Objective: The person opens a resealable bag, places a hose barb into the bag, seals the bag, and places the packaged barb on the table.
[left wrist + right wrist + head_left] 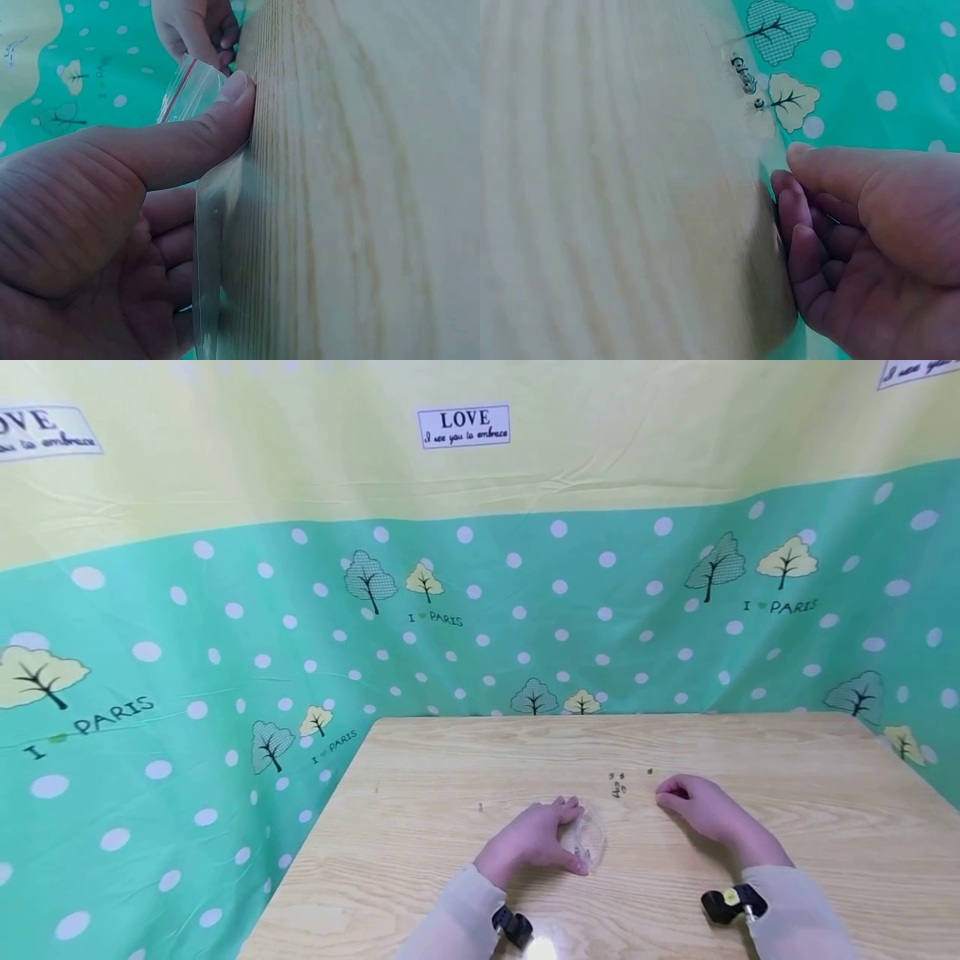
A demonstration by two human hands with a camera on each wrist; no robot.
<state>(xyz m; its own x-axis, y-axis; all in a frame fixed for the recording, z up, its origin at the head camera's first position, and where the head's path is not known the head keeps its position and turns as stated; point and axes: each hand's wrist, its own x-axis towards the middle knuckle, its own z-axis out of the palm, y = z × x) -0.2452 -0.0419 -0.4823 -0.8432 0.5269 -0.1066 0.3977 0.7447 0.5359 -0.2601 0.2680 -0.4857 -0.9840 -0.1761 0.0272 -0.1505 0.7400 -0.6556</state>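
Note:
My left hand (534, 837) rests on a clear plastic zip bag (590, 839), thumb and fingers spread apart. In the left wrist view the left thumb presses the bag (211, 217) against the table, near its red-striped edge. To the right, my right hand (708, 810) touches the tabletop with curled fingers, thumb tip close to the index fingertip. No object shows between them in the right wrist view, where the hand (877, 225) is near several small metallic pieces (748, 81). These small dark pieces (617, 787) lie between the hands, slightly farther back.
A single small piece (650, 771) lies just behind the right hand, and another tiny item (481, 807) lies left of the bag. The wooden table (420, 760) ends at a green dotted cloth (420, 652) hanging behind it.

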